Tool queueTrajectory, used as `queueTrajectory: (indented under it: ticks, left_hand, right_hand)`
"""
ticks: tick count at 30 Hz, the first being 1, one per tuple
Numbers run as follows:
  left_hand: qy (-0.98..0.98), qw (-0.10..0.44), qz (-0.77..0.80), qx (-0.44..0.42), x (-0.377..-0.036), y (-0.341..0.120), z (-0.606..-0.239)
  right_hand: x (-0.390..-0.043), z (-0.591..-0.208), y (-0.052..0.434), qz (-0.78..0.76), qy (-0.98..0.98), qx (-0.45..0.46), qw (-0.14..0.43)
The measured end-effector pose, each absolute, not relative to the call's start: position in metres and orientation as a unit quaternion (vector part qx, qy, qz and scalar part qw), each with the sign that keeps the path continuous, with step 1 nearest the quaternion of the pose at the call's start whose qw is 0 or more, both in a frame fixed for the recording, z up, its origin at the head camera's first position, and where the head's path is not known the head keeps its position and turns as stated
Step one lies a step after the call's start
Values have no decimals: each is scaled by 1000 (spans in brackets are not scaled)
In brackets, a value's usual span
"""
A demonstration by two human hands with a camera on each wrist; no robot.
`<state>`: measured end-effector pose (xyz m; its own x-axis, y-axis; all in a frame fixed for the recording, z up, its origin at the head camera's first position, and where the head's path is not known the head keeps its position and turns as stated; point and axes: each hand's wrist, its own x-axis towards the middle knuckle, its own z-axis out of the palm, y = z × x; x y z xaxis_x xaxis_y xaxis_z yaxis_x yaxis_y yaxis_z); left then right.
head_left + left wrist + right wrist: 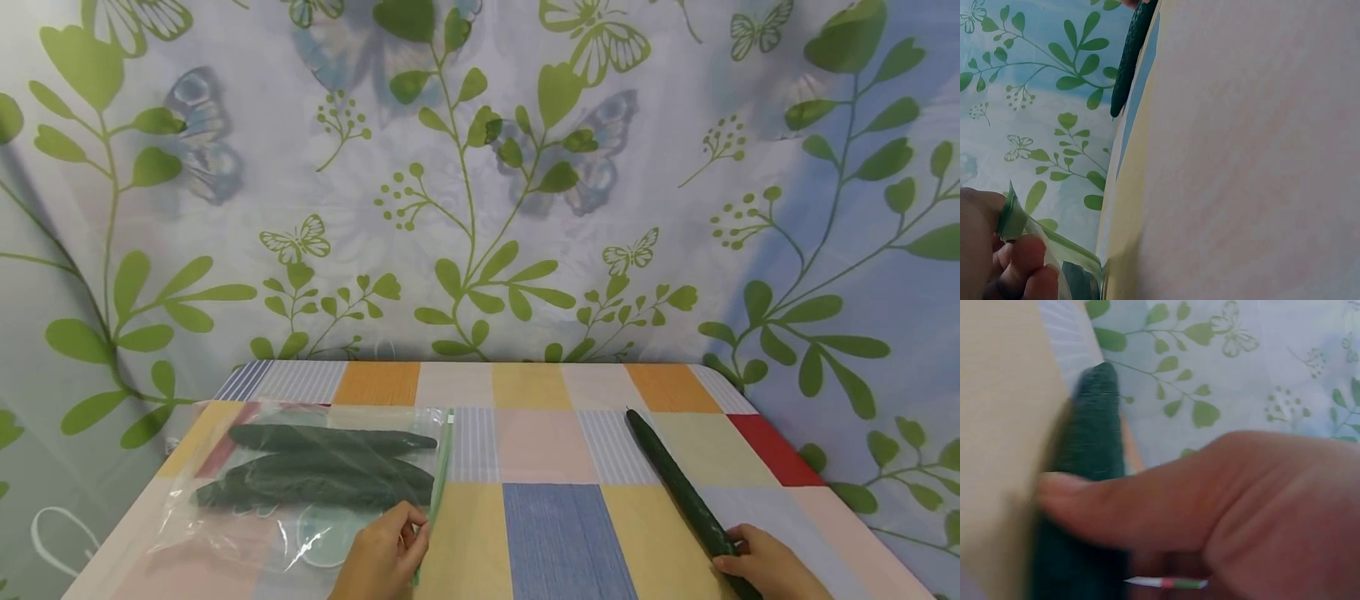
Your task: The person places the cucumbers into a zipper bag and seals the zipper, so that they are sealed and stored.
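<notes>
I've got my right hand (772,567) down on the near end of the loose cucumber (678,483), thumb and fingers (1116,512) wrapped round it, clamped. From those fingers its long axis runs away and to the left, across the patchwork worktop (555,533) toward the leafy backdrop (480,183); the far tip lies free, touching nothing but cloth.

Over on the other side, my left hand (382,558) pinches the green zip edge (1013,215) of the clear bag (300,483), fingers together on the strip. Three or so cucumbers in the bag (330,471) lie lengthwise, just beyond and left of those fingertips. The bag's mouth faces right, toward the loose one.

So the loose cucumber sits well right of the bag opening, with bare worktop between, and the right hand is the one on it. As I judge it, its axis is skewed against the ones already bagged.
</notes>
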<state>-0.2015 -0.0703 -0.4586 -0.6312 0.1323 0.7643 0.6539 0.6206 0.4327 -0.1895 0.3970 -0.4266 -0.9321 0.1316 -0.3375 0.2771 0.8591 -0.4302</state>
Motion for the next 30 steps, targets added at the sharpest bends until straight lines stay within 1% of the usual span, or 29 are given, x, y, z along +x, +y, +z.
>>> queueTrajectory:
  ticks: [4,8,15,19,22,24,26,30]
  left_hand:
    - [-828,354,-364,-236,-201,-70,-458]
    - [-831,352,-363,-233,-201,-70,-457]
    - [-835,341,-365,-229,-200,-70,-456]
    - [-840,334,-365,-223,-200,-73,-455]
    - [-836,338,-367,-228,-200,-74,-454]
    - [-832,338,-370,-237,-201,-75,-453]
    - [-828,338,-373,-247,-201,-76,-453]
    - [-824,336,-376,-258,-202,-76,-452]
  right_hand:
    - [-194,-429,393,-219,972,56,61]
    - [-197,-433,391,-214,976,40,-13]
    - [-196,-431,384,-242,965,49,-91]
    - [-194,-431,379,-252,957,38,-139]
    - [-194,-432,374,-268,947,24,-178]
    - [-195,-432,370,-283,939,9,-194]
    - [-196,-433,365,-302,933,-9,-198]
    - [-198,-434,353,-350,922,-36,-164]
